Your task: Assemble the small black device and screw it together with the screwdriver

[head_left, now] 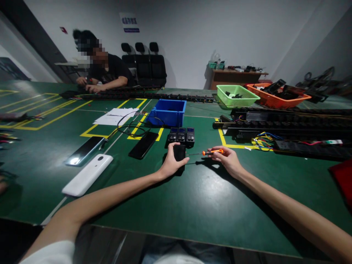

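Note:
My left hand (169,163) grips a small black box-shaped device (179,152), thumb and fingers on its sides, over the green table. In my right hand (226,158) is a screwdriver (213,152) with an orange and black handle, pinched between the fingers. Its thin shaft points left, and the tip is at or close to the device's right side; whether it touches I cannot tell. Just beyond the held device, several similar black devices (181,135) with small screens stand in a row. A black phone (143,145) lies left of them.
A blue bin (167,113) stands behind the devices. White power bank-like block (88,175), another phone (85,150) and papers (115,116) lie left. Green (238,96) and orange (277,96) baskets, black rails (275,126) and wires occupy the right. Across the table a person (110,71) works.

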Available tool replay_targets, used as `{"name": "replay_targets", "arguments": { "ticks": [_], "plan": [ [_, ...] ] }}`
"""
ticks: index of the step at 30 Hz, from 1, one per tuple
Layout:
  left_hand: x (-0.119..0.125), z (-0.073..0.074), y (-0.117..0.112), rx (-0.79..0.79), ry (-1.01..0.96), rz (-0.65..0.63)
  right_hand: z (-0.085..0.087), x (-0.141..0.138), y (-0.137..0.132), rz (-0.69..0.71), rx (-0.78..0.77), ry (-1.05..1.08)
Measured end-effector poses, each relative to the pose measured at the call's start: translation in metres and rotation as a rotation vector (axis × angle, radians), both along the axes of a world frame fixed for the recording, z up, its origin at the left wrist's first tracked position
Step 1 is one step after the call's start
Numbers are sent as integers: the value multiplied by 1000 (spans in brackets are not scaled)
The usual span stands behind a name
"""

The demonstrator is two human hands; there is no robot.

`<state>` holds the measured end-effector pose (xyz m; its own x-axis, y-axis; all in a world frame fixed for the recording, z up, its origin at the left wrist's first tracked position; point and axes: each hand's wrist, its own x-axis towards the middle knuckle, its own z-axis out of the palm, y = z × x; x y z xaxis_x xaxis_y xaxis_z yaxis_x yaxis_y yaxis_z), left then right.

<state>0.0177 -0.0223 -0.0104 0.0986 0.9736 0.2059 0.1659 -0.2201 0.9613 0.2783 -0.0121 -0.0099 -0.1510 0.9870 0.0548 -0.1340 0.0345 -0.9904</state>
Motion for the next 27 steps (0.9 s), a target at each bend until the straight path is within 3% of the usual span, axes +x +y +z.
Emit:
{"name": "replay_targets", "arguments": {
  "ticks": [7, 20, 27],
  "plan": [
    [1, -1, 13, 10, -37, -44, -4, 3, 10, -11, -25, -67],
    [-4, -3, 15, -86, 18, -37, -1, 3, 11, 14, -88, -180],
    [-2, -3, 15, -70, 22, -34, 2, 4, 7, 21, -22, -278]
  ]
}}
